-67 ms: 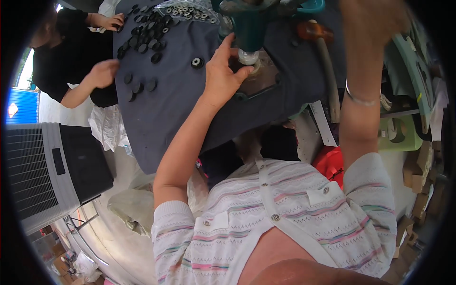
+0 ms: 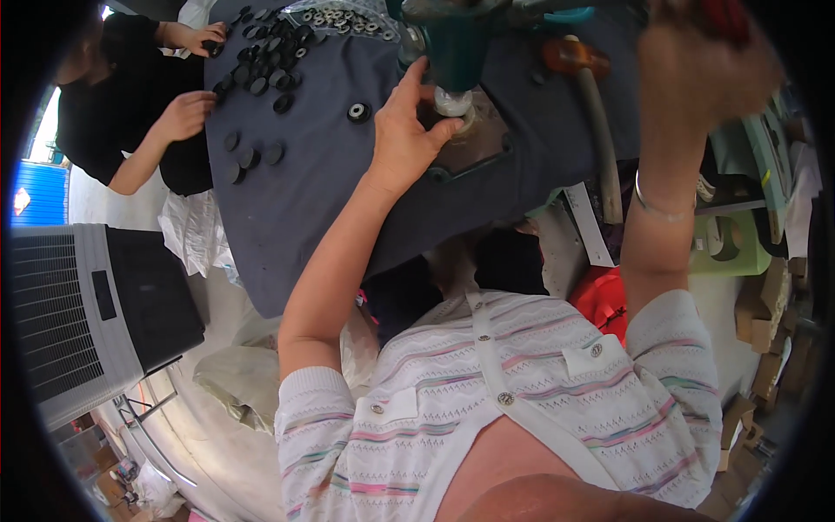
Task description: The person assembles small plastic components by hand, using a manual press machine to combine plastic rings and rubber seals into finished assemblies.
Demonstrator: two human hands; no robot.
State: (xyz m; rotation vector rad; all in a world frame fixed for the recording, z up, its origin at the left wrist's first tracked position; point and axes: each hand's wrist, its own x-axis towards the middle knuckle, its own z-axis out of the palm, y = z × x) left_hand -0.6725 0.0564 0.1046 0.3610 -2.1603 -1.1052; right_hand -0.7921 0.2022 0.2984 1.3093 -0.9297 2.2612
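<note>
A teal hand press [image 2: 457,52] stands at the table's far side, its pale, shiny ram end [image 2: 452,103] pointing down over a flat base plate [image 2: 477,152]. My left hand [image 2: 404,143] reaches round under the ram, thumb and fingers curled about a small pale round piece [image 2: 470,122]. Its fingertips are partly hidden, so what they grip is unclear. Raised at the upper right, my right hand [image 2: 704,83] is smeared by motion and closed round a red handle [image 2: 726,17]. One black round part with a pale ring [image 2: 357,112] lies left of my left hand.
Black round caps [image 2: 265,65] and a clear bag of ringed parts [image 2: 344,19] lie on the dark cloth [image 2: 322,174]. A hammer [image 2: 596,122] rests right of the press. At the left, a co-worker's hands [image 2: 187,115] are by the caps; an air cooler [image 2: 104,304] stands nearer.
My right hand has shifted slightly to the right and down, and the red handle has come into view. The co-worker's nearer hand has moved up toward the caps. My left hand stays by the press.
</note>
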